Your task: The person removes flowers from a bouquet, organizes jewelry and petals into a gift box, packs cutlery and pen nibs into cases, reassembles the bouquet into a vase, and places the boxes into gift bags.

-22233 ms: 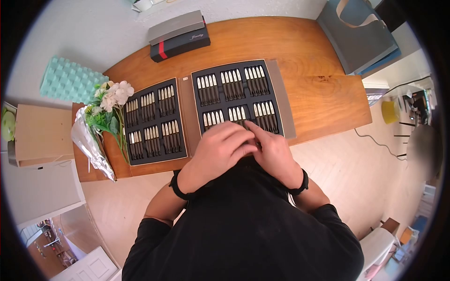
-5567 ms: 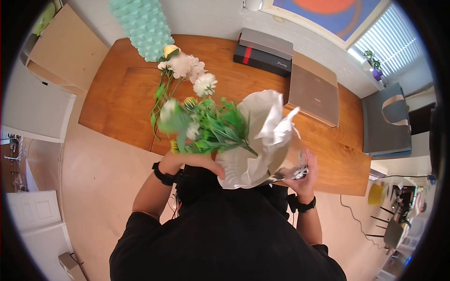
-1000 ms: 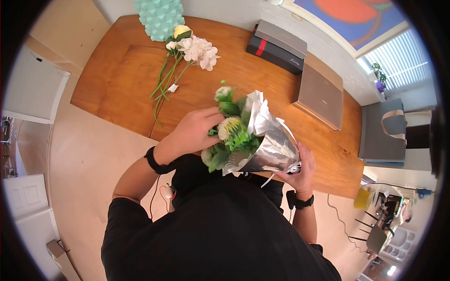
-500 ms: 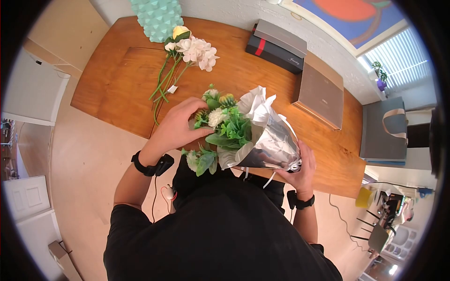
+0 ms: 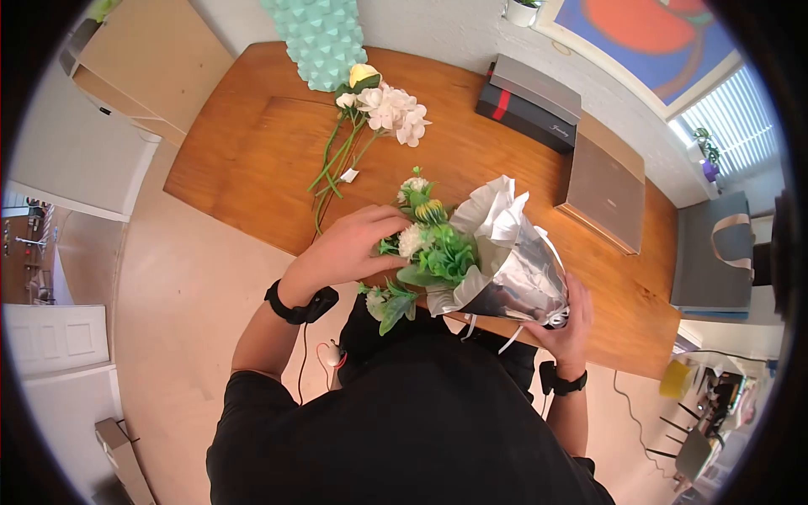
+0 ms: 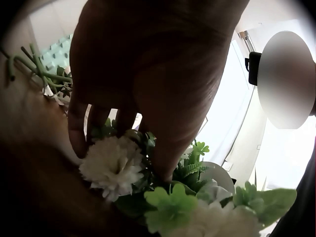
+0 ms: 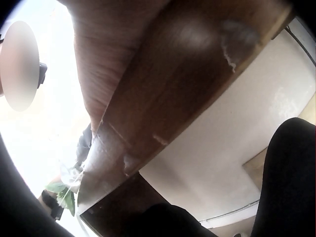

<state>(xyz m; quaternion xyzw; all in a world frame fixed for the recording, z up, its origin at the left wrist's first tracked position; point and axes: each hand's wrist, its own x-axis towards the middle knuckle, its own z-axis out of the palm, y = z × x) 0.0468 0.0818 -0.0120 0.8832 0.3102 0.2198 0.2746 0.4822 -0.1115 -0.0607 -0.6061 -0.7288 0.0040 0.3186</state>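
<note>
A bouquet of artificial flowers, white blooms and green leaves (image 5: pixel 450 257), pokes out of a silver foil wrapper (image 5: pixel 526 273) at the table's front edge. My left hand (image 5: pixel 358 246) cups the flower heads from the left. In the left wrist view its fingers (image 6: pixel 77 131) hang down behind a white flower (image 6: pixel 112 165), with the thumb on the other side. My right hand (image 5: pixel 572 324) grips the wrapper's narrow tied end, where white ribbon hangs; in the right wrist view only part of this hand (image 7: pixel 106 54) shows and its fingers are hidden.
Farther back on the table (image 5: pixel 244 160) lie loose flowers: a pale pink hydrangea (image 5: pixel 396 114) and a yellow rose (image 5: pixel 364 76). A teal bumpy foam piece (image 5: pixel 324 42) stands behind them. A black gift box (image 5: pixel 526 114), a brown case (image 5: pixel 604 187) and a grey bag (image 5: pixel 715 257) line the right.
The case of pens, open at first, is now a shut brown case. The green bunch, loose over the wrapper before, now sits inside it. My left hand has shifted among the blooms.
</note>
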